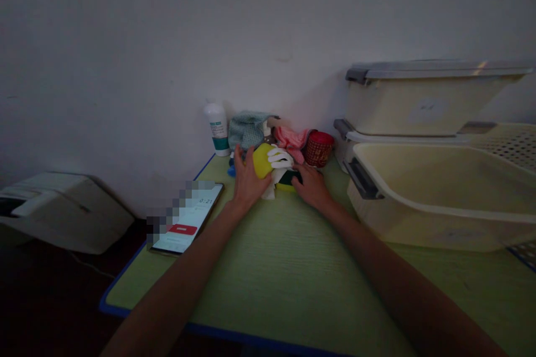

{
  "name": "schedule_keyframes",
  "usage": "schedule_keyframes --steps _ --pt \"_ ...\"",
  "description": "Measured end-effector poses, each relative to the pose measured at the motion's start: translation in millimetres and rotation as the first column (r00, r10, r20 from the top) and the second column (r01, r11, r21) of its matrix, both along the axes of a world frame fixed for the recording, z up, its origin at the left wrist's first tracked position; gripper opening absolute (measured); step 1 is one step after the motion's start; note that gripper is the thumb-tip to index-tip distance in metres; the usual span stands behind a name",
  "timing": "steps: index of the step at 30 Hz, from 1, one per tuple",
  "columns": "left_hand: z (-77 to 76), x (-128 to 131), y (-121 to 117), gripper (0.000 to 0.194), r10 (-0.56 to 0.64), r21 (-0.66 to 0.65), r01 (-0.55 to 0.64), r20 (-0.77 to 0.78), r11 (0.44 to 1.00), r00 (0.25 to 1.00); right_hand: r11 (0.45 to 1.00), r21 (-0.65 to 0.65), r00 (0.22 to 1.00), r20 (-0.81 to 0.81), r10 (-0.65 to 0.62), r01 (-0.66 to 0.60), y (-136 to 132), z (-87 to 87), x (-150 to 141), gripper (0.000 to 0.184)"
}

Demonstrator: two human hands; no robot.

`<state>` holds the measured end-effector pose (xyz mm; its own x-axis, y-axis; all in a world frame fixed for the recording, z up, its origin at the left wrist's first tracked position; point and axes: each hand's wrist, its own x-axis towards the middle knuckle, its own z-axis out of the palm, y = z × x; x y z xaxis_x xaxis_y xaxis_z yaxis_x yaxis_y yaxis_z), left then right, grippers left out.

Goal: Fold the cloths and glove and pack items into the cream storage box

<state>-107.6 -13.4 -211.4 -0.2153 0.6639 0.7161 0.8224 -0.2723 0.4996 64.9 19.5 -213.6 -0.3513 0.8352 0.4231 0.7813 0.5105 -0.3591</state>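
Observation:
My left hand (pixel 248 183) curves around the left side of a smooth yellow object (pixel 262 160), its thumb against the front. Bent fingers of my right hand (pixel 310 185) rest on a dark green and yellow scouring sponge (pixel 288 179). Between the hands lies a white, finger-like bundle (pixel 280 157), perhaps a glove, with a pale piece of cloth or paper (pixel 270 189) below it. Behind are a grey-green knitted cloth (pixel 248 125) and a pink cloth (pixel 291 138). Close to my right hand stands a red patterned round container (pixel 319 149).
A white bottle with a green label (pixel 218 129) stands by the wall. A lit phone (pixel 190 220) lies at the table's left edge. On the right are an open cream bin (pixel 419 223) and a lidded box (pixel 402 103). The green table (pixel 276 268) has a blue edge.

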Motion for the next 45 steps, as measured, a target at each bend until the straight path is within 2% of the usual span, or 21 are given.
schedule_keyframes --steps 5,8,11,14,20,25,31,34,37,40,45 --pt "12.7 -3 -3 0.067 0.027 0.087 -0.038 0.118 0.996 0.993 1.000 0.011 1.000 -0.018 0.009 -0.009 2 -2.5 1 0.036" --pt "18.2 -8 -4 0.056 0.077 0.142 -0.108 0.209 0.984 0.975 0.999 0.026 0.999 -0.029 0.020 -0.019 3 -4.0 2 0.035" --pt "20.4 -11 -4 0.046 0.116 0.182 -0.180 0.313 0.967 0.943 0.999 0.043 0.999 -0.039 0.032 -0.030 3 -5.5 3 0.034" --pt "19.8 -11 -5 0.044 0.091 0.199 -0.171 0.356 0.965 0.930 0.998 0.059 0.998 -0.048 0.041 -0.038 4 -5.6 3 0.032" --pt "12.0 2 -9 0.050 -0.028 0.226 -0.015 0.185 0.974 0.982 0.992 0.118 0.995 -0.078 0.064 -0.054 -4 1.6 1 0.036" --pt "2.2 16 -8 0.051 -0.154 0.159 0.151 0.010 0.976 0.988 0.977 0.176 0.984 -0.108 0.141 -0.121 -13 5.5 0 0.054" --pt "2.7 23 -11 0.055 -0.140 0.153 0.131 0.050 0.979 0.989 0.952 0.183 0.951 -0.147 0.274 -0.246 -16 3.3 1 0.078" --pt "3.0 24 -11 0.056 -0.089 0.167 0.078 0.063 0.983 0.994 0.954 0.160 0.950 -0.144 0.277 -0.254 -19 4.6 1 0.094" --pt "1.1 23 -9 0.056 -0.079 0.130 0.073 0.044 0.989 0.996 0.958 0.167 0.953 -0.157 0.258 -0.232 -21 5.7 1 0.100" --pt "-0.3 21 -9 0.058 -0.115 0.110 0.111 0.026 0.988 0.993 0.953 0.202 0.954 -0.147 0.260 -0.228 -20 5.2 1 0.101" --pt "2.4 18 -12 0.058 -0.281 0.130 0.276 0.026 0.952 0.959 0.966 0.178 0.963 -0.163 0.215 -0.185 -18 2.9 1 0.097"
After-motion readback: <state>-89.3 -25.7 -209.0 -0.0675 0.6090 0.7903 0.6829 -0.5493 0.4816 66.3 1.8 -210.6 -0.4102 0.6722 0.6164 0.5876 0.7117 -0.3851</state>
